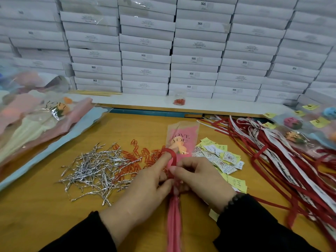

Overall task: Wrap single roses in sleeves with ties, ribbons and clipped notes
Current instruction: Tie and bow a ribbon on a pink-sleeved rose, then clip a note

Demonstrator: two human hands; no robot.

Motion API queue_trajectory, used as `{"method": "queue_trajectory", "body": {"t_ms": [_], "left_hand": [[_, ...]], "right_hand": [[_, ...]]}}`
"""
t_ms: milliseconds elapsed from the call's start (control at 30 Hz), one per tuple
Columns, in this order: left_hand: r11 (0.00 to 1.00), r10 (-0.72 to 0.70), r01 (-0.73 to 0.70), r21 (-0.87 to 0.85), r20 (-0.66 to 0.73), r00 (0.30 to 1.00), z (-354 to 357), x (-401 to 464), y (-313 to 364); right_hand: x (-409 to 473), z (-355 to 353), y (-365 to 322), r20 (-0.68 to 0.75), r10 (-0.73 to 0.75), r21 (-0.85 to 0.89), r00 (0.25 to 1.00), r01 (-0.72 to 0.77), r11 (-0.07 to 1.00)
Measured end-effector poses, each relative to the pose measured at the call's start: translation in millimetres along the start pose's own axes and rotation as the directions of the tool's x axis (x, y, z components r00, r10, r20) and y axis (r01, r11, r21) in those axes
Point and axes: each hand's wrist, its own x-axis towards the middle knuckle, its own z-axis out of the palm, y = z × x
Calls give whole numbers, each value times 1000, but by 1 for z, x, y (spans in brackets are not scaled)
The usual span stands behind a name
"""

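A pink "LOVE YOU" sleeve (pixel 182 135) with an orange rose (pixel 177 143) inside lies on the yellow table, its gathered tail running toward me. A red ribbon (pixel 171 154) loops over the index finger of my left hand (pixel 145 186), which grips the sleeve's neck. My right hand (pixel 200 177) pinches the ribbon at the same neck, touching the left hand. The knot area is hidden by my fingers.
Silver twist ties (pixel 94 168) and orange paper clips (pixel 138 157) lie left of the sleeve. Yellow and white notes (pixel 221 157) sit right, then loose red and white ribbons (pixel 283 157). Finished roses (pixel 300 131) lie far right, spare sleeves (pixel 36 120) far left, stacked white boxes (pixel 163 51) behind.
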Motion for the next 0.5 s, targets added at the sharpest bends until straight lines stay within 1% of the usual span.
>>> {"method": "queue_trajectory", "body": {"t_ms": [67, 167, 333, 433, 500], "left_hand": [[1000, -15, 15, -1, -14, 1000, 1, 0, 0], [998, -35, 34, -46, -33, 999, 2, -1, 0], [996, -45, 46, -77, 21, 999, 2, 0, -1], [988, -70, 72, -138, 17, 997, 1, 1, -2], [979, -92, 91, -182, -1, 996, 0, 1, -4]], "right_hand": [[0, 1, 1, -7, 5, 3, 1000, -5, 1000], [1, 2, 2, -1, -3, -16, 1000, 3, 1000], [1, 3, 7, -53, 49, 26, 997, -47, 999], [0, 4, 6, -62, 75, -7, 995, -75, 997], [0, 4, 5, -68, 78, 2, 995, -78, 997]]}}
